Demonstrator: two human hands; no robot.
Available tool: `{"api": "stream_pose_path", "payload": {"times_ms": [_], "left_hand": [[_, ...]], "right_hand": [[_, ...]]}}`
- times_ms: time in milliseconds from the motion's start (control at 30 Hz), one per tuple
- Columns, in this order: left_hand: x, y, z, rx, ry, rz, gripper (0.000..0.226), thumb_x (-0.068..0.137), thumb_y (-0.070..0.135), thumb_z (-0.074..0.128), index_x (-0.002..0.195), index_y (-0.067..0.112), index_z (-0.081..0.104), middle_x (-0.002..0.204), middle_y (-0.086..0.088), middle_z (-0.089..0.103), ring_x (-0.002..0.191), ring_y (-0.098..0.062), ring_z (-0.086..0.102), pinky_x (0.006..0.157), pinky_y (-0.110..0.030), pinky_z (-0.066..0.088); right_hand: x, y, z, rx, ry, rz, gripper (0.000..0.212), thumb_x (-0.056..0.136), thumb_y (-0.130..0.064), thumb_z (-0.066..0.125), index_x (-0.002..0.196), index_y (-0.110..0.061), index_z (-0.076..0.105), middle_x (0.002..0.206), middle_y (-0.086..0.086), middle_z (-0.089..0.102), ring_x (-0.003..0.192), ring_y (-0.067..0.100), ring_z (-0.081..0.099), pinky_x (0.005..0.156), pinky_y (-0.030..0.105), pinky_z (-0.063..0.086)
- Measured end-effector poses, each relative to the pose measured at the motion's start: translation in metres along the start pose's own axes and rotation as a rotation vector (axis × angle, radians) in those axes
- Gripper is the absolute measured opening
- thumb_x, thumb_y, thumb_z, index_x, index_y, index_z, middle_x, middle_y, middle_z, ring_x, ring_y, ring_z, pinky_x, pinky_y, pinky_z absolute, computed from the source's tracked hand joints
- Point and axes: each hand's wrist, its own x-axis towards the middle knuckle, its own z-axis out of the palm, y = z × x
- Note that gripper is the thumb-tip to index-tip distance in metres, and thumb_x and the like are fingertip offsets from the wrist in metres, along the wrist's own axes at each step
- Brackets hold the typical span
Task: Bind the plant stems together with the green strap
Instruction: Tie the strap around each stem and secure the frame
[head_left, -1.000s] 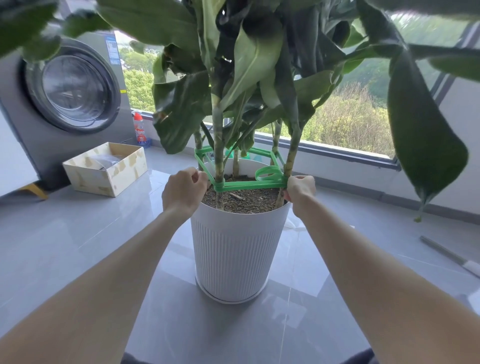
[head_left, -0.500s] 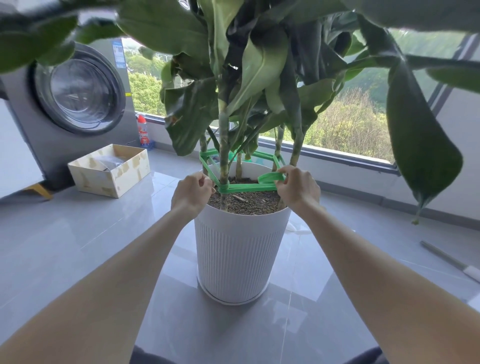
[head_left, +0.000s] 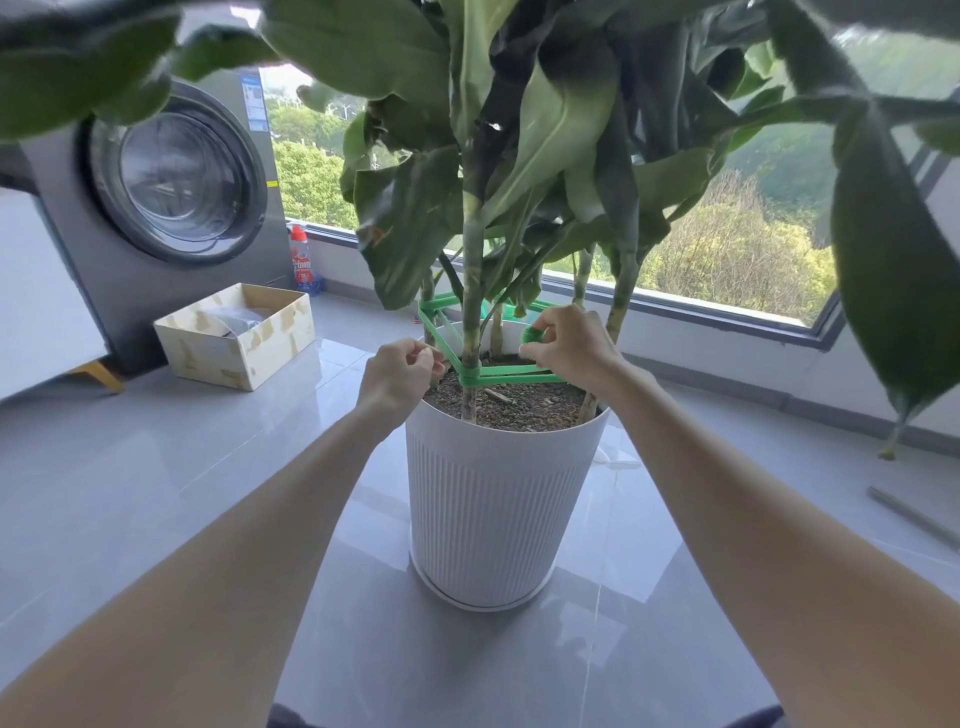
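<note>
A white ribbed pot (head_left: 496, 509) holds several pale green plant stems (head_left: 471, 291) with big leaves overhead. A green strap (head_left: 511, 371) runs around the stems just above the soil in a rough loop. My left hand (head_left: 397, 379) is at the pot's left rim, fingers curled and pinching the strap's left stretch. Over the soil on the right, my right hand (head_left: 569, 345) pinches a small green roll of strap between thumb and fingers.
A grey washing machine (head_left: 156, 208) stands at the left, with an open cardboard box (head_left: 234, 338) on the tiled floor before it. A red-capped bottle (head_left: 301, 260) sits by the window ledge. A long grey bar (head_left: 914, 517) lies on the floor at the right.
My right hand has lifted from the pot's right rim to above the soil, bringing the strap's roll up. The left hand has shifted slightly inward along the strap.
</note>
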Motion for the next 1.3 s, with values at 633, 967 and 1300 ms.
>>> {"api": "stream_pose_path", "payload": {"times_ms": [633,967,1300], "left_hand": [[0.002,0.003,0.0,-0.154,-0.107,-0.168,0.015,0.095,0.008,0.051,0.099,0.014,0.064,0.094,-0.003,0.065,0.071,-0.01,0.054,0.06,-0.018,0.045],[0.011,-0.001,0.016,-0.333,-0.114,-0.276,0.033,0.09,0.004,0.06,0.123,0.011,0.062,0.105,-0.006,0.064,0.092,-0.016,0.057,0.086,-0.021,0.046],[0.022,-0.013,0.033,-0.289,-0.066,-0.285,0.025,0.055,0.026,0.089,0.061,0.041,0.07,0.074,0.021,0.066,0.103,-0.021,0.061,0.106,-0.047,0.035]], "right_hand": [[0.012,-0.026,-0.001,0.105,-0.302,0.157,0.027,0.095,-0.016,0.051,0.07,-0.013,0.042,0.063,-0.002,0.033,0.052,0.009,0.027,0.051,0.019,0.026],[0.017,-0.02,0.014,0.07,-0.323,0.137,0.039,0.097,0.003,0.034,0.12,-0.006,0.064,0.114,0.002,0.06,0.056,0.005,0.035,0.036,0.008,0.032],[0.015,-0.018,0.013,0.12,-0.303,0.14,0.031,0.097,-0.005,0.042,0.113,-0.008,0.068,0.069,-0.008,0.045,0.057,0.005,0.034,0.034,0.006,0.029]]}}
